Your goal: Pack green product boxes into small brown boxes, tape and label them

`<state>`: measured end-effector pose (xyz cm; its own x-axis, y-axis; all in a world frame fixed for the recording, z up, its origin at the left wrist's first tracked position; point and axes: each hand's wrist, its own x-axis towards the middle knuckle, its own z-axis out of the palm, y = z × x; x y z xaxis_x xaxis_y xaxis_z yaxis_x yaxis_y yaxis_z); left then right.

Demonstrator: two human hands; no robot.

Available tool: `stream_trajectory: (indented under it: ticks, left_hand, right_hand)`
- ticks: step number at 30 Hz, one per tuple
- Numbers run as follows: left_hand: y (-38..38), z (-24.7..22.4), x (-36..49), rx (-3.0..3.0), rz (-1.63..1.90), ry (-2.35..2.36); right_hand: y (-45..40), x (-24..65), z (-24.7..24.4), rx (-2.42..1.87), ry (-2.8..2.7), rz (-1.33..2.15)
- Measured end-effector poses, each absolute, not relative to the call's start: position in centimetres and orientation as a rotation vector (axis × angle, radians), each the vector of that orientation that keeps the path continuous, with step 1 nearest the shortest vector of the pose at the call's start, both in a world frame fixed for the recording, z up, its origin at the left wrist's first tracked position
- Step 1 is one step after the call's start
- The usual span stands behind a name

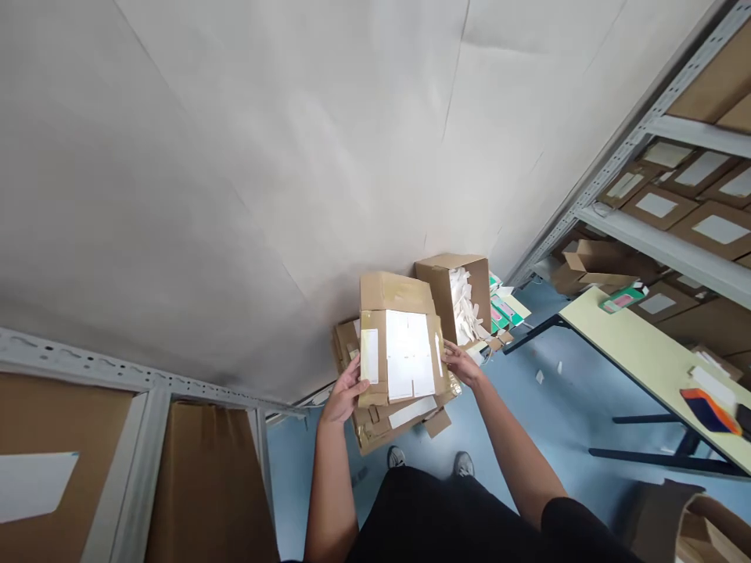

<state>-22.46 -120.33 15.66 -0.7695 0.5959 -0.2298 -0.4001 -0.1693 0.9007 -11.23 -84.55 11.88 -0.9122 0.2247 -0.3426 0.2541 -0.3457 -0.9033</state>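
Note:
A flattened cardboard box (380,300) with white labels and tape lies spread out between my two hands. Its left edge is gripped by my left hand (343,391), thumb on top. My right hand (461,363) holds the right edge, its fingers partly behind the cardboard. Beneath it is a stack of flattened cardboard (371,439) that leans near the wall. Just to the right of the held piece, an open carton (432,275) contains white paper scraps (463,307).
Green and white packets (505,311) lie beyond the carton. At right stand a pale table (651,352) and a shelf (674,234) of boxes; another shelf (126,469) is at left. An open box (707,528) sits at lower right. Small scraps dot the blue floor (545,407).

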Motion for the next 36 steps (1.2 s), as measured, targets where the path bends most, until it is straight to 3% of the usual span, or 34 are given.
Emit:
stream_trajectory:
  ticks: [9,17,23,36]
  left_hand:
    - [-116.7,20.5,-21.0,0.383,1.848,1.615]
    - [-105.9,23.4,-17.5,0.581,1.671,1.665]
    - [-93.6,24.5,-12.2,0.699,1.601,1.647]
    - [-74.2,21.0,-6.2,0.778,1.457,1.498]
  right_hand:
    - [-76.6,-5.9,19.9,0.494,1.757,-2.727]
    - [-67.3,2.6,24.4,0.468,1.938,-2.852]
    - [-59.9,11.1,23.6,0.642,2.052,-2.893]
    - [-49.8,25.5,20.9,1.176,2.086,-2.931]
